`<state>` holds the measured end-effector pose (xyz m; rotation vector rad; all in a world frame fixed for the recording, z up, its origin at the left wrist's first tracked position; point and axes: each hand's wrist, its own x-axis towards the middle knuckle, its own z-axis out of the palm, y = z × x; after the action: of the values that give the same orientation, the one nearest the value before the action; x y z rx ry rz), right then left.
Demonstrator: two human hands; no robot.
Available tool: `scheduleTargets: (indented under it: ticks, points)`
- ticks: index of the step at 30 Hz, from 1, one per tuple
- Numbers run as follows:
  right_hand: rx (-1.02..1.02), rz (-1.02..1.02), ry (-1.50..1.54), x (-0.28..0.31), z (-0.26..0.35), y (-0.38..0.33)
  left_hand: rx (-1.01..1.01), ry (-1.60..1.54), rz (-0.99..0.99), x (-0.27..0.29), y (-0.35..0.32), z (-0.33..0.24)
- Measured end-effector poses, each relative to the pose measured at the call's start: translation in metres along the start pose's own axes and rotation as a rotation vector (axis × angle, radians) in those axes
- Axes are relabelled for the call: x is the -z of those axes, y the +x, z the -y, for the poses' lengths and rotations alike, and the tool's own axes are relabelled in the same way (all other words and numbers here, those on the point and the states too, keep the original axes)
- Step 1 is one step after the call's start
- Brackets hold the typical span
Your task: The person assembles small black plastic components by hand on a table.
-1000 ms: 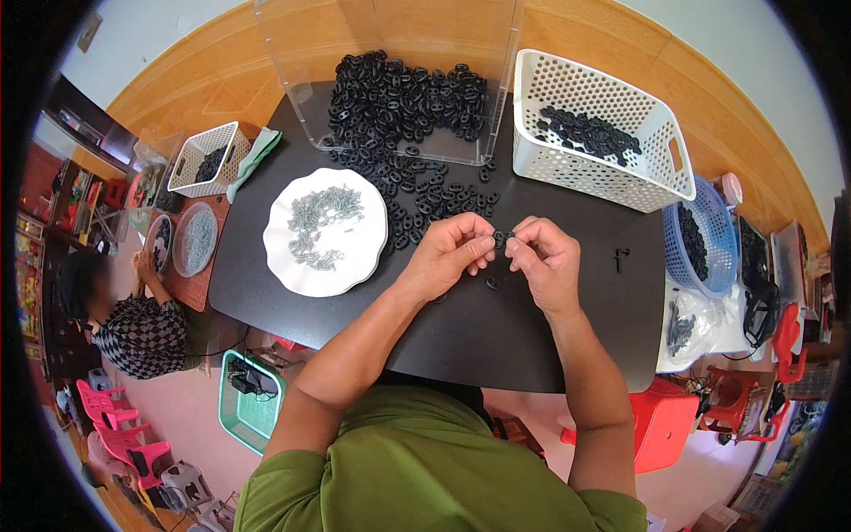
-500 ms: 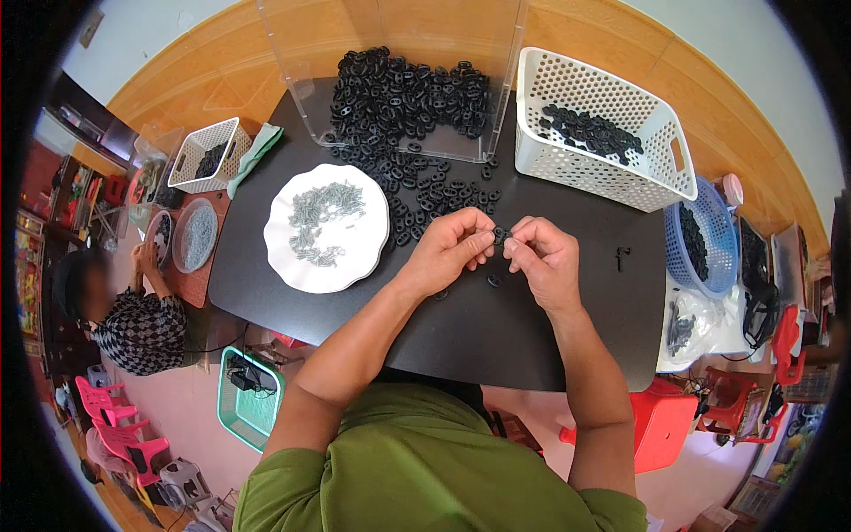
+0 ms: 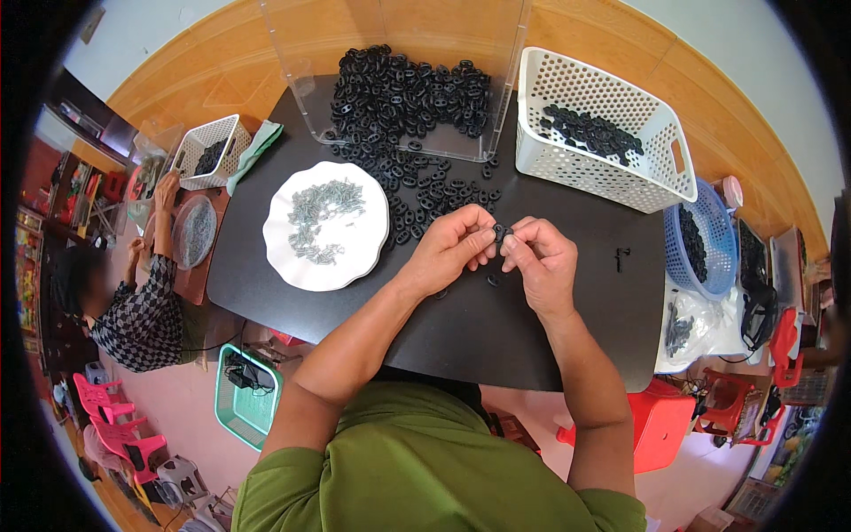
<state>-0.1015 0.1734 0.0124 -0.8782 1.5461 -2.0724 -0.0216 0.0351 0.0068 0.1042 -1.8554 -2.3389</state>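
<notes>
Over the near middle of the dark table, my left hand (image 3: 456, 244) pinches a small black two-holed plastic piece (image 3: 499, 232) between thumb and fingers. My right hand (image 3: 541, 257) is closed at the other side of the same piece, its thumb and index finger meeting there. Whether a metal pin sits in those fingertips is too small to tell. Two loose black pieces lie just below the hands, one of them (image 3: 493, 280) between my wrists. Beyond my left hand spreads a heap of similar black pieces (image 3: 412, 97), spilling from a clear tipped bin (image 3: 310, 111).
A white scalloped plate (image 3: 282, 257) of small metallic pins stands left. At the back right is a white perforated basket (image 3: 612, 182) holding black pieces. A blue basket (image 3: 714, 266) is beyond the right edge. Another person (image 3: 142, 310) works at the far left.
My hands stay almost in place, both still at the black piece. The person at the left has raised an arm from the round tray to the small white basket.
</notes>
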Motion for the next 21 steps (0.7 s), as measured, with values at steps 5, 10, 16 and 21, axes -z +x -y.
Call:
scheduleTargets:
  ticks: [5,10,16,21]
  points:
    - [0.014,-0.021,-0.021,0.001,0.000,0.000,-0.015,0.005,0.009,0.000,0.000,-0.001]
    - [0.010,0.028,-0.018,0.002,0.000,0.000,-0.017,0.035,0.012,0.002,-0.001,-0.002]
    - [-0.025,0.033,-0.026,0.002,0.000,0.001,-0.034,0.137,0.017,0.001,0.000,-0.003]
    - [-0.143,0.115,0.110,0.010,0.008,0.006,-0.014,0.095,0.108,0.003,0.000,-0.007]
